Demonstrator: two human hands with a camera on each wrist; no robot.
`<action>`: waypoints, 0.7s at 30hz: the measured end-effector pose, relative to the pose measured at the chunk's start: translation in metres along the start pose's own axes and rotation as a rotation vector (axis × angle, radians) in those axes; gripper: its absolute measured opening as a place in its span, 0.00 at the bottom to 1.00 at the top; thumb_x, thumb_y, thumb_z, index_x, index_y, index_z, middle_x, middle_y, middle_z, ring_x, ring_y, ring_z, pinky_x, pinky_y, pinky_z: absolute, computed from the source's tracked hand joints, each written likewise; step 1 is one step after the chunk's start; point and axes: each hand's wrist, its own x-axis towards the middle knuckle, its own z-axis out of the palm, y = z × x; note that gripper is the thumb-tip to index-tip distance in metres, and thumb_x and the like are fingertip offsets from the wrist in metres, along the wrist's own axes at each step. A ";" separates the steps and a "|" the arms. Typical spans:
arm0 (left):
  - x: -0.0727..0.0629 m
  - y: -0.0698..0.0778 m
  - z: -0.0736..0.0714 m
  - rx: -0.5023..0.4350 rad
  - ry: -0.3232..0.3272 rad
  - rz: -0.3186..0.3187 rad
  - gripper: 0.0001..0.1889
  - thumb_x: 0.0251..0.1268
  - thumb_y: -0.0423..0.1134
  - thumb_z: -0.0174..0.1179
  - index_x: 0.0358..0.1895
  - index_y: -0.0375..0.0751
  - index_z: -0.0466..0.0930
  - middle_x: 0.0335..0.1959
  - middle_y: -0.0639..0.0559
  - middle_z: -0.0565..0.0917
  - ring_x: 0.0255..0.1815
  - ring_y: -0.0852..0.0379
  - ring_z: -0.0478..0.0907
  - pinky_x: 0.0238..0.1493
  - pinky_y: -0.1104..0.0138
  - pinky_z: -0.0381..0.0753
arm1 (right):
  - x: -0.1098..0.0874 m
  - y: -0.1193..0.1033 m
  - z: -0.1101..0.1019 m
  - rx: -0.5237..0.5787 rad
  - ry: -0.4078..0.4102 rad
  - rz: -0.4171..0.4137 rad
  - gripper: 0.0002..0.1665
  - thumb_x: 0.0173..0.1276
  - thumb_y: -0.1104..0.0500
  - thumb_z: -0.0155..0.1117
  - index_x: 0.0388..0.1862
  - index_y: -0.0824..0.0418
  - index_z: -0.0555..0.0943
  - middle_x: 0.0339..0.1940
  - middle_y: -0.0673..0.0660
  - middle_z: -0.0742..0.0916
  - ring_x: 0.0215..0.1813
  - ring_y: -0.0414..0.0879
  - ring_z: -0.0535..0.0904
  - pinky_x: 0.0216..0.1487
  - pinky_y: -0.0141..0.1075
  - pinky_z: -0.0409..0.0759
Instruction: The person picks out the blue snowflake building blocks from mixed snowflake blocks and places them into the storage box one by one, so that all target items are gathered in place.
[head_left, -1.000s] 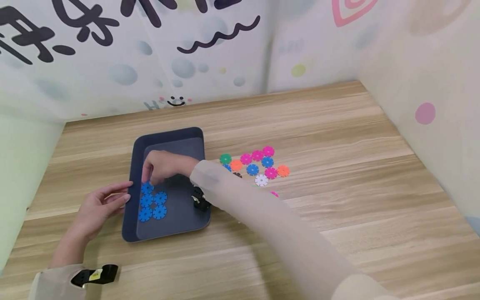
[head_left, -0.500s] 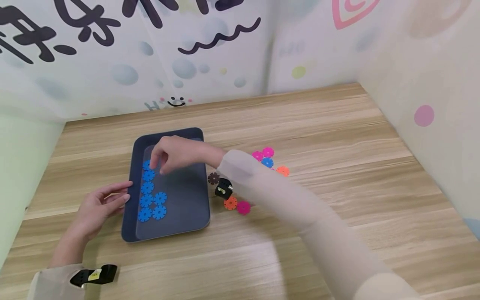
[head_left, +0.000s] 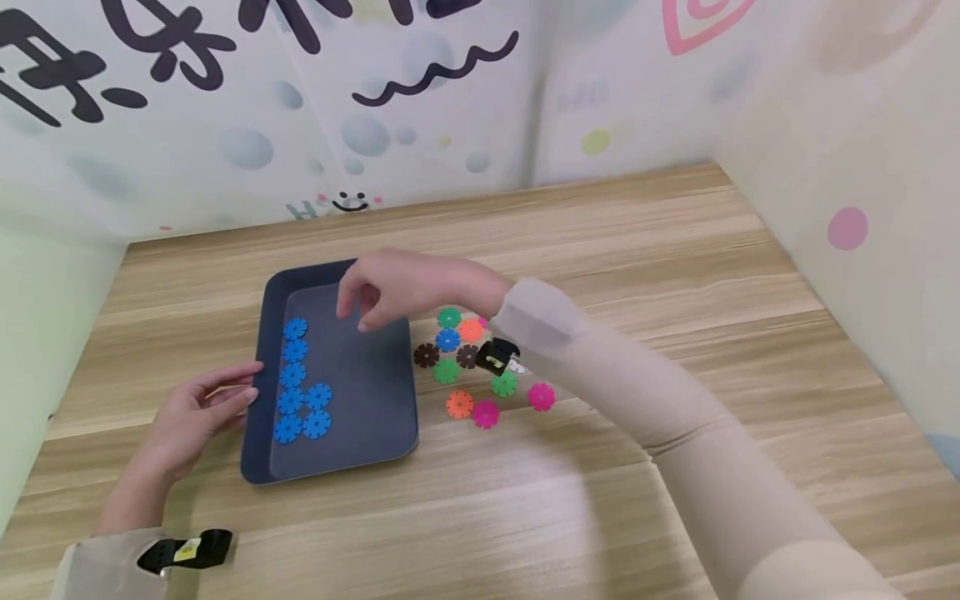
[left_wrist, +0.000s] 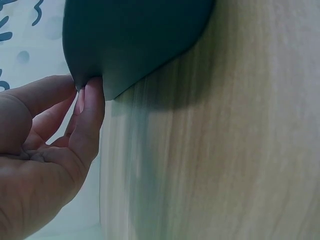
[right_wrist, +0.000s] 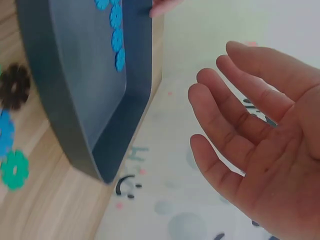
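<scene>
In the head view, a dark grey tray (head_left: 352,433) lies on the wooden table. Several blue notched discs (head_left: 292,375) form a column along its left side, with two more beside the lower end. My left hand (head_left: 187,421) holds the tray's left edge; in the left wrist view its fingers (left_wrist: 92,107) pinch the rim. My right hand (head_left: 405,283) hovers over the tray's upper right part. In the right wrist view, that right hand (right_wrist: 260,125) has loosely bent, spread fingers and nothing in them.
Right of the tray lie loose notched discs: green (head_left: 446,371), brown (head_left: 426,355), blue (head_left: 447,339), orange (head_left: 460,404), pink (head_left: 486,414) and a partly hidden white one (head_left: 517,367). My right forearm (head_left: 622,375) covers part of that area. A printed wall (head_left: 450,150) stands behind the table.
My right hand has lifted off the discs in the tray and moved up and right, uncovering the top of the blue column. The left hand stays at the tray edge.
</scene>
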 end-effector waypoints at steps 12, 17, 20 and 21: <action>0.000 0.002 -0.001 0.001 -0.003 -0.011 0.22 0.65 0.40 0.56 0.62 0.46 0.70 0.42 0.66 0.76 0.40 0.71 0.77 0.37 0.75 0.79 | -0.043 0.047 -0.008 0.062 0.069 0.102 0.14 0.61 0.64 0.63 0.47 0.63 0.80 0.40 0.54 0.82 0.40 0.43 0.76 0.42 0.30 0.76; -0.001 0.002 -0.001 0.029 -0.001 -0.018 0.23 0.66 0.41 0.55 0.63 0.45 0.68 0.44 0.66 0.75 0.41 0.72 0.76 0.38 0.75 0.78 | -0.065 0.074 -0.004 0.099 0.101 0.147 0.14 0.61 0.64 0.63 0.47 0.64 0.80 0.40 0.57 0.83 0.39 0.45 0.78 0.42 0.33 0.77; -0.001 0.003 -0.001 0.041 0.001 -0.018 0.23 0.66 0.42 0.55 0.63 0.44 0.68 0.44 0.66 0.74 0.41 0.73 0.76 0.38 0.75 0.78 | -0.077 0.089 -0.003 0.104 0.142 0.172 0.14 0.61 0.66 0.63 0.46 0.67 0.80 0.38 0.58 0.83 0.39 0.46 0.78 0.43 0.34 0.77; -0.001 0.003 -0.001 0.040 0.001 -0.015 0.23 0.66 0.42 0.55 0.63 0.44 0.68 0.44 0.66 0.74 0.41 0.73 0.76 0.38 0.75 0.78 | -0.081 0.094 -0.003 0.105 0.154 0.181 0.14 0.61 0.66 0.63 0.46 0.68 0.80 0.38 0.58 0.84 0.39 0.46 0.78 0.44 0.35 0.77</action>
